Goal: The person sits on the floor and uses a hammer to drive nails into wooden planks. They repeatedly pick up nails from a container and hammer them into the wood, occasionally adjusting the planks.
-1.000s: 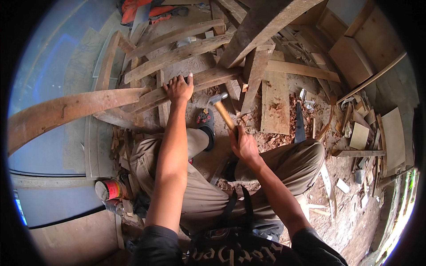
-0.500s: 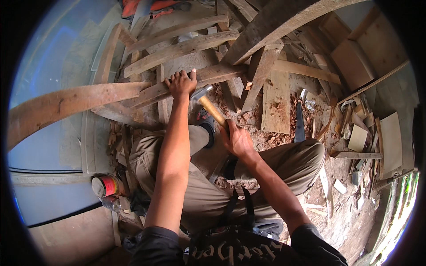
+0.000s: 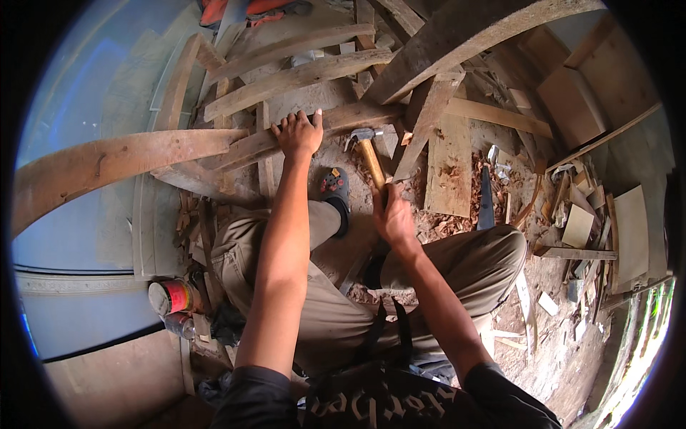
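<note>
- Head view: the left of two fisheye cameras worn on the head, facing down.
- Close overhead — left hand (image 3: pixel 296 137) at 11 o'clock, right hand (image 3: pixel 395 218) at 3, just off centre.
- Left forearm (image 3: pixel 281 257) enters from 7 o'clock, right forearm (image 3: pixel 438 299) from 5.

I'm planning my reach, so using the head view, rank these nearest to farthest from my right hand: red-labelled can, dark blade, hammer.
1. Hammer: gripped in the right hand.
2. Dark blade: to its right.
3. Red-labelled can: far left.
</note>
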